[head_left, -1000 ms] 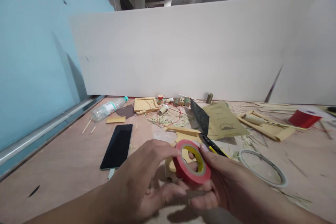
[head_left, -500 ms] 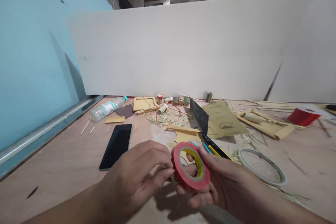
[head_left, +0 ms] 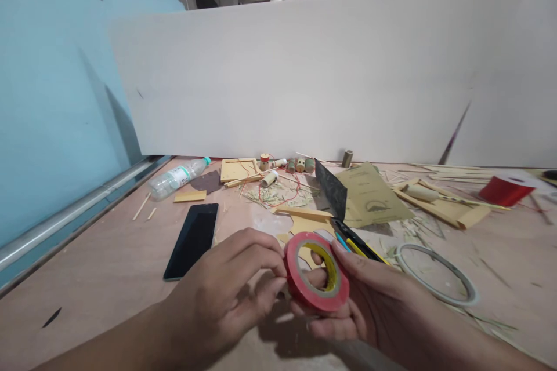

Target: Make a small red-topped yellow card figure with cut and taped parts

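1. Red tape roll [head_left: 295,269] is up off the tabletop [head_left: 108,284], tilted, between my 2 hands, low centre of my head view.
2. Right hand [head_left: 378,295]: grasping the roll. Thumb on its outer right edge, fingers behind, some showing through the yellow core.
3. Left hand [head_left: 226,287]: thumb and forefinger tips pinched together on the roll's left edge. Can't tell from my end whether a loose tape end is caught there.
4. Change vs 1.0 s ago: left thumb was low, apart from the forefinger; now it's up and meeting it. Vs 0.5 s ago: nearly the same pose, roll barely shifted.
5. Also vs 1.0 s ago: blue strip [head_left: 342,240] now shows beside the yellow strip [head_left: 357,249] and black tool [head_left: 354,236], just beyond the roll. Pale tan shape seen then beside the roll isn't visible to me now.
6. My read: work has narrowed to fingertip picking at the edge, right side carrying the roll.
7. Phone [head_left: 191,242] near the left, grey-white ring [head_left: 469,295] off to the right; I'm touching neither.
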The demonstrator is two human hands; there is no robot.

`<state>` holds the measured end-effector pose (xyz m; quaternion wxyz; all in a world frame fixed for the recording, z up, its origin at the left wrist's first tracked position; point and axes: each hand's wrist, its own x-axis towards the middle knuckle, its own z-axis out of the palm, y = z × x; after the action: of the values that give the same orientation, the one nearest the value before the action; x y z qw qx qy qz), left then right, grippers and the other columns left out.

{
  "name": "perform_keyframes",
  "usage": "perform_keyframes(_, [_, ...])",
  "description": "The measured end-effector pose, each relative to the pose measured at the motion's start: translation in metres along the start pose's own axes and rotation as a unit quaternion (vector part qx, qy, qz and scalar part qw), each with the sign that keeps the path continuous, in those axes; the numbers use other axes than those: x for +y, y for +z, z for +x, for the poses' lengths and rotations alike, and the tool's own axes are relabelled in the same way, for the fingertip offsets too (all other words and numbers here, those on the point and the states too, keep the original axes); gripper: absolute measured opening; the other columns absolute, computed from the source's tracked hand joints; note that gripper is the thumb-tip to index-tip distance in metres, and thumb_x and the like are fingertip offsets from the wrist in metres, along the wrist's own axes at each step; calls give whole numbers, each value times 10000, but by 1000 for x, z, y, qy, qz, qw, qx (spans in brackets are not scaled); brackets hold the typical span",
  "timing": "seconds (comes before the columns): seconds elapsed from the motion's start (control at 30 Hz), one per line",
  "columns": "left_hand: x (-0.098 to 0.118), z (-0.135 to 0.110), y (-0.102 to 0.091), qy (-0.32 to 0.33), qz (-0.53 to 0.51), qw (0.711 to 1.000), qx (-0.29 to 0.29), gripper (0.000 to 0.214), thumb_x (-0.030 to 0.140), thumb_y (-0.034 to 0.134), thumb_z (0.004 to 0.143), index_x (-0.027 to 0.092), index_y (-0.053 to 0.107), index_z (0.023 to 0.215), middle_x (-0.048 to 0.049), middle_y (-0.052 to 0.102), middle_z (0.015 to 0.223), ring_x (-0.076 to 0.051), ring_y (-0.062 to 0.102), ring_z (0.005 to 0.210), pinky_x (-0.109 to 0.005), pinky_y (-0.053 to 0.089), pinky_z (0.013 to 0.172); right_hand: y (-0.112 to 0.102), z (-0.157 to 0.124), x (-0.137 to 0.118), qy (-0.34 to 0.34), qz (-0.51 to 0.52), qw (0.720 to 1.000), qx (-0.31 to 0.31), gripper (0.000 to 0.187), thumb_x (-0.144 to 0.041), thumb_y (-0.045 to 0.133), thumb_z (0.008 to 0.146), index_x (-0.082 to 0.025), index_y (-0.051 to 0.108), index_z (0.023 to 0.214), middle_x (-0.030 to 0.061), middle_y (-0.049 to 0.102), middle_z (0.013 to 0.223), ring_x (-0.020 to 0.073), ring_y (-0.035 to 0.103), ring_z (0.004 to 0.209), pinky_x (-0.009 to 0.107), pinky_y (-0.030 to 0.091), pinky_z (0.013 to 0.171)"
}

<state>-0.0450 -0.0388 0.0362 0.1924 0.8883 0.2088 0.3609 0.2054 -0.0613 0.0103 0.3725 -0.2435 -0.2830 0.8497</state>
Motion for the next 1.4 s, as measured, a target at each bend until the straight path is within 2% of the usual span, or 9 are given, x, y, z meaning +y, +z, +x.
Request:
perform_keyframes(0.23, [0,-2,1,-4,-23,1000,-12,206,40,621,982,195,613,1117,-56,666,1131,-158,655,1071,-241,534,967,-1,0,0,50,-8,998,-39,653,-638,436,1093,-83,760,1206,200,824,1102,280,822,991,352,657,862])
perform_keyframes(0.37, [6,0,3,12,-41,999,-33,156,72,645,975,188,622,1077,-67,687,1091,-164,673,1024,-238,565,942,-1,-2,8,72,5,997,17,647,-699,519,1034,-105,742,906,132,805,841,250,812,771,278,622,654])
perform_keyframes(0.43, [10,2,5,28,-34,998,-40,119,90,635,988,183,623,1062,-75,706,1053,-165,687,980,-233,583,909,1,-5,14,63,37,996,55,566,-613,606,1027,-144,665,715,90,773,770,196,768,726,253,589,698])
perform_keyframes(0.53, [15,5,7,57,-1,996,-66,85,95,587,1009,169,625,1027,-101,728,1010,-187,703,941,-258,606,875,6,-8,17,78,54,994,50,555,-508,690,984,-192,531,556,76,747,747,179,729,765,262,552,803])
perform_keyframes(0.73, [15,5,10,83,39,992,-83,122,118,513,1045,183,607,1003,-111,737,1002,-196,702,919,-286,618,857,5,-3,17,125,56,990,34,513,-519,801,785,-204,497,516,-44,502,556,115,540,592,213,488,671])
perform_keyframes(0.93, [13,2,10,53,3,996,-76,83,100,593,1009,181,595,1028,-97,716,1038,-189,694,963,-260,590,890,6,-3,19,105,61,991,53,537,-527,758,805,-216,444,500,-79,386,516,85,378,505,189,421,565])
perform_keyframes(1.03, [4,-2,8,39,-33,996,-79,33,180,577,1062,180,594,1091,-91,694,1053,-183,666,987,-258,556,901,7,-4,16,103,48,992,53,551,-530,732,815,-227,432,466,-64,408,491,99,418,482,208,442,549])
perform_keyframes(1.23, [-5,-4,11,51,18,996,-71,290,499,521,1103,212,549,1066,-25,665,865,-171,610,754,-283,480,707,7,-4,12,105,70,988,90,492,-473,663,859,-218,479,482,-54,413,501,118,492,499,213,471,564])
perform_keyframes(1.4, [7,0,10,104,99,981,-130,148,250,455,1124,181,584,1107,-62,716,897,-197,628,778,-324,502,719,12,-3,13,138,92,984,63,493,-462,745,778,-200,490,447,-65,421,471,76,443,465,174,454,553])
